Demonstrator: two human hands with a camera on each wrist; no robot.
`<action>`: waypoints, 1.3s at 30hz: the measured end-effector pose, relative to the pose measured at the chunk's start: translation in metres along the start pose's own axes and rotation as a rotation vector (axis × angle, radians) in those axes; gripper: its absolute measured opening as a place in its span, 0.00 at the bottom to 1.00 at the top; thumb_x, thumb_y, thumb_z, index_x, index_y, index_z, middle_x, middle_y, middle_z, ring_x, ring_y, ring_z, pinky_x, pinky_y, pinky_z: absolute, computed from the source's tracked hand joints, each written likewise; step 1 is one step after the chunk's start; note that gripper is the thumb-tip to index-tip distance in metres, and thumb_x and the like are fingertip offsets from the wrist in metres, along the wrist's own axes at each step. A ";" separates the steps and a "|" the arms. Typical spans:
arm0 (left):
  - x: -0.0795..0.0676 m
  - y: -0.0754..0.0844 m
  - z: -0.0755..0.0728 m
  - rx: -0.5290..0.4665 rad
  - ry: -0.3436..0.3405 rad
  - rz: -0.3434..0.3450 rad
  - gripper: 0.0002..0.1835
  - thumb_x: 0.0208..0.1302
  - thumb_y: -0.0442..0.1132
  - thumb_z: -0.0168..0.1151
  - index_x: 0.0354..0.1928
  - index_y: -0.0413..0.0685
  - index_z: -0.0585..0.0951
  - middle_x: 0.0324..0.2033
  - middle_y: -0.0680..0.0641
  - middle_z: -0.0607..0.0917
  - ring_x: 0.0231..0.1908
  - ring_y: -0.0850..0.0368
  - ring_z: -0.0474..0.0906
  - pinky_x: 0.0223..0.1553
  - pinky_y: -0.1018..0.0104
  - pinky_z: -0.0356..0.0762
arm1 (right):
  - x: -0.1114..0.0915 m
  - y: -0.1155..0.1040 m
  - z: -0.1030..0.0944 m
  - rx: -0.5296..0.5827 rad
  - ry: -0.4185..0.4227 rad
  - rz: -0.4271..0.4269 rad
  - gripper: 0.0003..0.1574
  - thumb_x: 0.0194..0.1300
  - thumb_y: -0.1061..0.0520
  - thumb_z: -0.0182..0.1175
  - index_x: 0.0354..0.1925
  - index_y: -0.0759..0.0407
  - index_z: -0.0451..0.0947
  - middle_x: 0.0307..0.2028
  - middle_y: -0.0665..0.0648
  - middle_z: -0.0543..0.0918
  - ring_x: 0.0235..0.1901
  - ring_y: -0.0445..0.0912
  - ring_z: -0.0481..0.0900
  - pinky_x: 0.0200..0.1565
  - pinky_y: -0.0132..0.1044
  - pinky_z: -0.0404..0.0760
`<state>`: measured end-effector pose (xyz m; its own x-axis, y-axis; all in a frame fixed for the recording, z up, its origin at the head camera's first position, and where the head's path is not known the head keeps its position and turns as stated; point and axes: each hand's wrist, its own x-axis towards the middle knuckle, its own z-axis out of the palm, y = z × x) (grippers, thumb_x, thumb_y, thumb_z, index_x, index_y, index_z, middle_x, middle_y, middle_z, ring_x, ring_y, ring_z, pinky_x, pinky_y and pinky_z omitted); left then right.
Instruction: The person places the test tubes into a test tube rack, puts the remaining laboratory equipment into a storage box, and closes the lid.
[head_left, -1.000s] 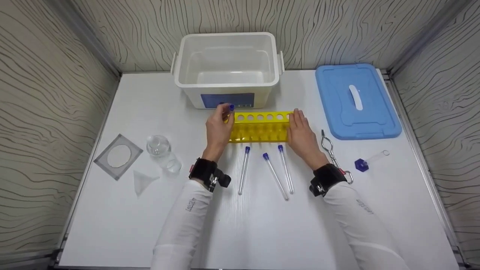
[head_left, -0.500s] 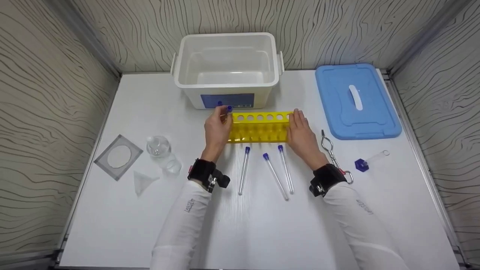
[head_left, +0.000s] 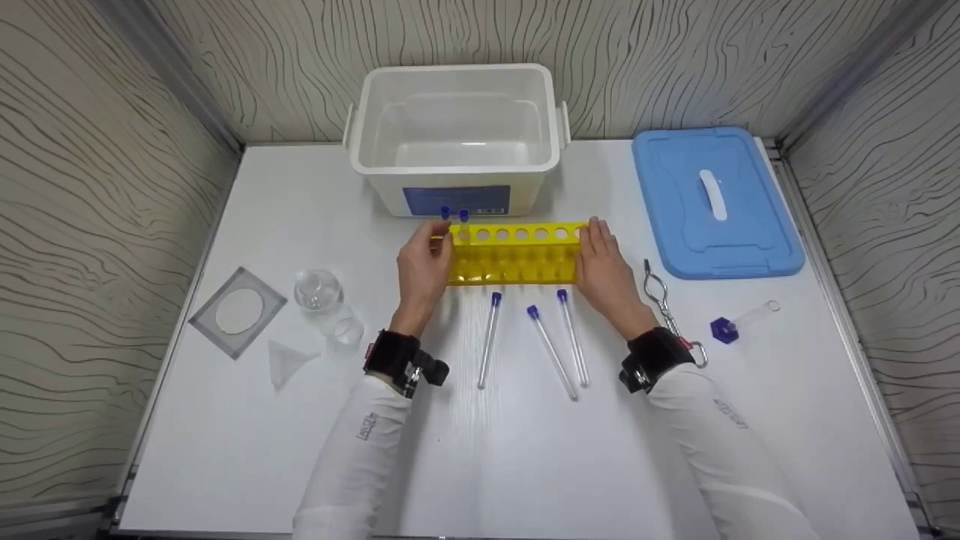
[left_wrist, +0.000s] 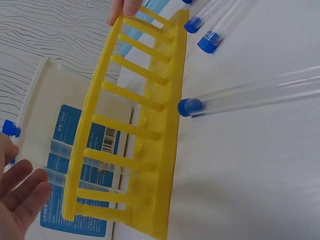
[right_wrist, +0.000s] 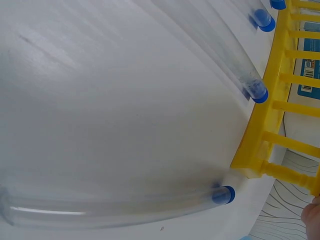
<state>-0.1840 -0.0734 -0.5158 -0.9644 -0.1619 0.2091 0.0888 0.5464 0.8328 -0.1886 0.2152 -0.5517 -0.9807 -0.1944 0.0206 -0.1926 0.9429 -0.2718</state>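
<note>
A yellow test tube rack (head_left: 514, 259) stands in front of the white bin. Two blue-capped test tubes (head_left: 463, 216) stand upright in its leftmost holes. My left hand (head_left: 424, 266) is at the rack's left end, its fingers loosely bent beside the tubes; in the left wrist view the fingertips (left_wrist: 37, 180) are close to a tube, and I cannot tell whether they touch. My right hand (head_left: 606, 274) holds the rack's right end, fingers over the top bar and thumb on the near side. Capped test tubes (head_left: 489, 341) lie on the table before the rack.
Behind the rack stands a white bin (head_left: 457, 161); its blue lid (head_left: 716, 202) lies at right. A metal clamp (head_left: 656, 289) and a small cylinder with a purple base (head_left: 724, 330) lie right. At left are a flask (head_left: 317, 291), beaker (head_left: 346, 330), funnel (head_left: 286, 364) and gauze mat (head_left: 238, 311).
My left hand has let go of a capped test tube, which now stands in the rack, and has drawn back left and slightly down. My right hand has stayed on the rack.
</note>
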 end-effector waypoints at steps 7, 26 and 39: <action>-0.006 -0.012 -0.005 0.068 0.065 0.062 0.12 0.71 0.37 0.56 0.51 0.45 0.82 0.46 0.46 0.88 0.43 0.53 0.85 0.46 0.63 0.85 | -0.001 0.000 0.000 0.004 0.009 -0.012 0.36 0.78 0.54 0.41 0.75 0.71 0.49 0.77 0.70 0.49 0.78 0.62 0.47 0.77 0.55 0.52; -0.026 -0.053 -0.005 0.307 -0.069 -0.002 0.16 0.70 0.39 0.57 0.56 0.46 0.81 0.53 0.45 0.84 0.55 0.49 0.80 0.58 0.56 0.80 | -0.001 -0.001 -0.001 -0.007 -0.002 0.001 0.37 0.78 0.53 0.41 0.76 0.70 0.49 0.78 0.69 0.49 0.78 0.61 0.47 0.77 0.54 0.52; -0.036 -0.069 0.003 0.447 -0.283 0.005 0.26 0.70 0.43 0.59 0.67 0.42 0.73 0.64 0.40 0.76 0.63 0.45 0.74 0.63 0.52 0.77 | -0.001 -0.001 -0.002 0.010 -0.016 0.016 0.37 0.78 0.52 0.40 0.76 0.69 0.47 0.78 0.67 0.47 0.79 0.60 0.46 0.77 0.54 0.51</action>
<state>-0.1560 -0.1026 -0.5821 -0.9992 0.0360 0.0147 0.0384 0.8538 0.5192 -0.1877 0.2150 -0.5500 -0.9830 -0.1834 0.0010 -0.1763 0.9432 -0.2815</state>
